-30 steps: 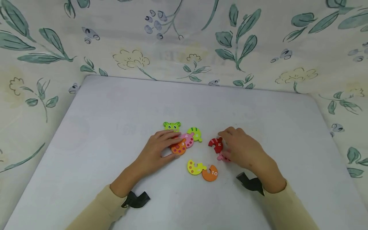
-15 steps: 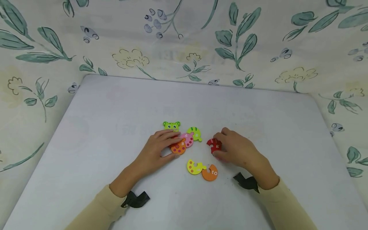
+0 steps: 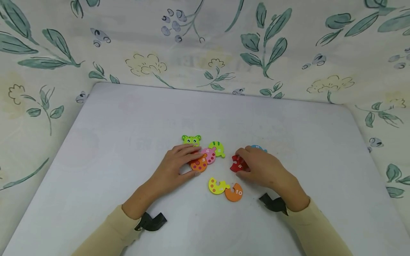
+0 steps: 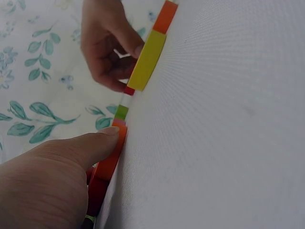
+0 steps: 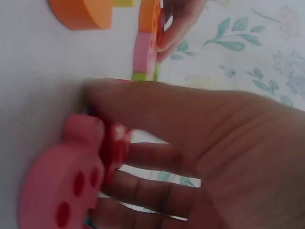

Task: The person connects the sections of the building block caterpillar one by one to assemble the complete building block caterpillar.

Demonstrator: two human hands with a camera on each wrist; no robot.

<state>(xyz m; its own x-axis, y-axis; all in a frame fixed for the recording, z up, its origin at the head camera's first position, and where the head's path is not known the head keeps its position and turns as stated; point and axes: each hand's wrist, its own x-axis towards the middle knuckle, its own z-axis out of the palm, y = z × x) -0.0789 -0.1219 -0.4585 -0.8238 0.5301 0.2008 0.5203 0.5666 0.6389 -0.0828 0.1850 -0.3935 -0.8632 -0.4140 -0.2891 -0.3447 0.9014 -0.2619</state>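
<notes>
My left hand (image 3: 171, 168) rests over a joined row of caterpillar puzzle pieces, its thumb against the orange piece numbered 3 (image 3: 199, 165). That row also shows a green head with eyes (image 3: 191, 139), a pink piece numbered 4 (image 3: 209, 156) and a green striped piece (image 3: 217, 148); a red part is mostly hidden under the fingers. To the right, my right hand (image 3: 267, 168) pinches a red puzzle piece (image 3: 236, 164) between thumb and fingers, apart from the row. In the right wrist view a pink spotted piece (image 5: 55, 186) lies beside that hand.
A yellow spotted piece (image 3: 215, 187) and an orange piece numbered 10 (image 3: 234, 193) lie touching, nearer the person. Behind the right hand, a blue piece (image 3: 258, 146) partly shows. Everything lies on a white tabletop (image 3: 134, 117), with a leaf-patterned cloth (image 3: 192, 53) beyond its far edge.
My right hand has shifted left and taken hold of the red piece, which has turned. The blue piece has come into view behind that hand. The left hand has stayed in place.
</notes>
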